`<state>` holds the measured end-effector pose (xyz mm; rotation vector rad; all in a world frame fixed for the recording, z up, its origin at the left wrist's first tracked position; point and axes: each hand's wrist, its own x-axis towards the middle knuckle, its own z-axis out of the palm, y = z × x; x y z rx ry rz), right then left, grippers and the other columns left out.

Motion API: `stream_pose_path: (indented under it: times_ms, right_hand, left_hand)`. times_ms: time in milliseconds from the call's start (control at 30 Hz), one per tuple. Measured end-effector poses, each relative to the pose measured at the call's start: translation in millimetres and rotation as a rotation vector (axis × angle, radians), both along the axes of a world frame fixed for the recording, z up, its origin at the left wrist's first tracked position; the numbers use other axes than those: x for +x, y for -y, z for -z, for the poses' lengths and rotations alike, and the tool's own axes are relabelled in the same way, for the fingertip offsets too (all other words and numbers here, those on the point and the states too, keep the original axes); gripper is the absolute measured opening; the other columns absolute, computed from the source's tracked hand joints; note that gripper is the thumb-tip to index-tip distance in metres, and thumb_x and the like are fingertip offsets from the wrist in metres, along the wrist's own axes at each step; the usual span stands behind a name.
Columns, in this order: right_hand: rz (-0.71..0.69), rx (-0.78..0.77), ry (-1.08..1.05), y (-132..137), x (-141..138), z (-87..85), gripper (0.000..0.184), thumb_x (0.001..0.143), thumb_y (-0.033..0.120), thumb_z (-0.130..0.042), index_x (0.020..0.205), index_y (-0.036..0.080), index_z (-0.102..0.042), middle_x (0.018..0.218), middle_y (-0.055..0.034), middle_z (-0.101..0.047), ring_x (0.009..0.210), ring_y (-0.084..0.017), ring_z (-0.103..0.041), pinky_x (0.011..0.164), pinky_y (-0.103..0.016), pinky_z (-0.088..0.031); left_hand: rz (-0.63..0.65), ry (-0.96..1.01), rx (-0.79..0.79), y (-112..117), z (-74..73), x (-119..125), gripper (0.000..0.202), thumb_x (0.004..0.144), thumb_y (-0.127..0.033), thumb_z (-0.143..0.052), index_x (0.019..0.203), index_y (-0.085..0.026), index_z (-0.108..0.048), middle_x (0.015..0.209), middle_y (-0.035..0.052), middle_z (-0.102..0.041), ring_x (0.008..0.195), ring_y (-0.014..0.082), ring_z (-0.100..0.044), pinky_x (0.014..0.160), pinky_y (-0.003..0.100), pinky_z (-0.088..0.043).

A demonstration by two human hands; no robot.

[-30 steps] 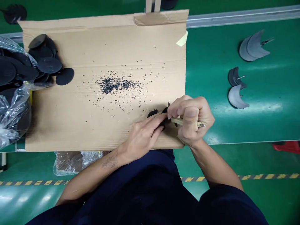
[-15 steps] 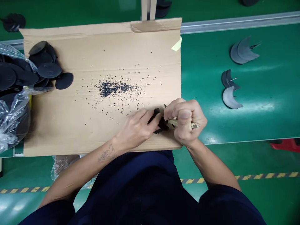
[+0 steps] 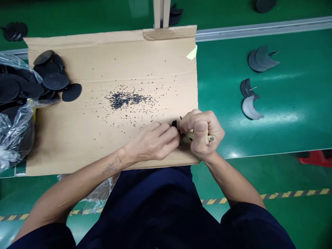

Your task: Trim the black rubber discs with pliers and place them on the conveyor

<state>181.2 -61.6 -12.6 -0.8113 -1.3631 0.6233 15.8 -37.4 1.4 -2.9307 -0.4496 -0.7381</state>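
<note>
And here's the left arm slanting up from the lower left, tattoo by the wrist, left grip back-up with bent knuckles. Close beside it, the right grip is clenched tight, thumb uppermost, forearm angling from lower right.

red object at right, striped floor tape, grey metal rail

bright, cool light seems to fall from above, leaving a broad glare on the green tabletop at three o'clock, hard glints on the plastic bag at nine and pale sheen on the floor at eight. soft shadow darkens the cardboard beside the bag. dark clothing at six nearly swallows its folds. the stretched, wide-angle edges look slightly soft.
</note>
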Motion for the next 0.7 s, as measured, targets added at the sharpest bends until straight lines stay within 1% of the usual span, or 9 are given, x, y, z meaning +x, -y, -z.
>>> stream_pose_path:
  times_ms: [33, 100, 233, 300, 400, 467, 533, 600, 700]
  right_hand:
    - [-0.008, 0.002, -0.004, 0.2, 0.2, -0.3, 0.027, 0.108, 0.032, -0.048, 0.083, 0.021, -0.051, 0.065, 0.0041, -0.046, 0.054, -0.01, -0.049, 0.052, -0.025, -0.042]
    - [-0.026, 0.002, -0.004, -0.1, 0.9, -0.8, 0.027, 0.108, 0.03, -0.047, 0.083, 0.021, -0.051, 0.066, 0.0039, -0.047, 0.055, -0.01, -0.05, 0.053, -0.025, -0.042]
    - [-0.03, -0.009, 0.015, -0.9, 2.2, -1.4, 0.028, 0.109, 0.031, -0.045, 0.083, 0.021, -0.05, 0.066, 0.0037, -0.046, 0.057, -0.011, -0.05, 0.053, -0.025, -0.042]
    - [-0.03, -0.013, 0.017, -0.7, 2.3, -1.5, 0.029, 0.109, 0.033, -0.045, 0.083, 0.022, -0.049, 0.066, 0.0039, -0.045, 0.056, -0.011, -0.049, 0.053, -0.025, -0.042]
    - [-0.041, -0.008, 0.022, -0.6, 2.8, -0.3, 0.029, 0.109, 0.032, -0.045, 0.083, 0.021, -0.049, 0.067, 0.0034, -0.047, 0.056, -0.011, -0.048, 0.053, -0.026, -0.041]
    - [-0.056, 0.008, 0.024, -0.9, 3.6, 1.3, 0.028, 0.109, 0.03, -0.044, 0.083, 0.021, -0.049, 0.067, 0.0031, -0.048, 0.057, -0.011, -0.048, 0.055, -0.026, -0.042]
    - [-0.069, 0.023, 0.021, -1.4, 4.6, 2.8, 0.026, 0.108, 0.028, -0.044, 0.084, 0.021, -0.05, 0.067, 0.0031, -0.048, 0.058, -0.011, -0.048, 0.056, -0.026, -0.042]
    - [-0.067, 0.022, 0.019, -1.6, 5.2, 3.5, 0.026, 0.108, 0.028, -0.045, 0.084, 0.021, -0.05, 0.067, 0.0031, -0.049, 0.058, -0.011, -0.048, 0.056, -0.026, -0.042]
    - [-0.054, 0.0, 0.029, -2.0, 5.2, 3.3, 0.029, 0.109, 0.032, -0.044, 0.082, 0.021, -0.049, 0.067, 0.003, -0.049, 0.058, -0.011, -0.048, 0.056, -0.026, -0.043]
  left_hand:
    - [0.084, 0.0, 0.035, -2.3, 0.3, 0.7, 0.023, 0.099, -0.011, -0.047, 0.086, -0.014, -0.066, 0.079, 0.0062, -0.065, 0.067, 0.016, -0.054, 0.06, 0.031, -0.042]
    - [0.204, -0.002, 0.033, -7.3, 2.8, 0.6, 0.022, 0.098, -0.011, -0.045, 0.089, -0.014, -0.065, 0.081, 0.0064, -0.065, 0.065, 0.0162, -0.054, 0.06, 0.031, -0.044]
    - [0.26, 0.035, -0.11, -17.3, 11.0, -6.8, 0.018, 0.098, -0.013, -0.047, 0.107, -0.015, -0.062, 0.081, 0.0038, -0.066, 0.064, 0.0159, -0.057, 0.061, 0.03, -0.05]
    - [0.292, 0.056, -0.113, -21.9, 12.6, -10.7, 0.02, 0.096, -0.014, -0.049, 0.111, -0.016, -0.062, 0.08, 0.0027, -0.066, 0.069, 0.0162, -0.063, 0.068, 0.029, -0.055]
    - [0.423, 0.056, 0.014, -29.7, 8.2, -11.2, 0.024, 0.095, -0.013, -0.047, 0.11, -0.015, -0.065, 0.092, 0.0055, -0.071, 0.082, 0.0166, -0.069, 0.084, 0.027, -0.059]
    - [0.536, 0.024, 0.158, -36.2, 2.0, -8.1, 0.027, 0.095, -0.012, -0.044, 0.107, -0.014, -0.068, 0.101, 0.007, -0.073, 0.087, 0.0163, -0.07, 0.086, 0.026, -0.059]
    - [0.614, -0.018, 0.26, -42.6, -3.8, -4.3, 0.03, 0.096, -0.011, -0.042, 0.105, -0.014, -0.07, 0.101, 0.0074, -0.074, 0.085, 0.0161, -0.071, 0.084, 0.026, -0.059]
    - [0.633, -0.044, 0.262, -47.0, -7.0, -1.2, 0.029, 0.096, -0.012, -0.043, 0.105, -0.013, -0.071, 0.098, 0.0087, -0.075, 0.081, 0.0167, -0.071, 0.082, 0.027, -0.06]
    - [0.604, -0.047, 0.214, -47.7, -6.3, 0.7, 0.02, 0.096, -0.014, -0.051, 0.1, -0.012, -0.07, 0.099, 0.011, -0.075, 0.078, 0.0183, -0.071, 0.079, 0.031, -0.062]
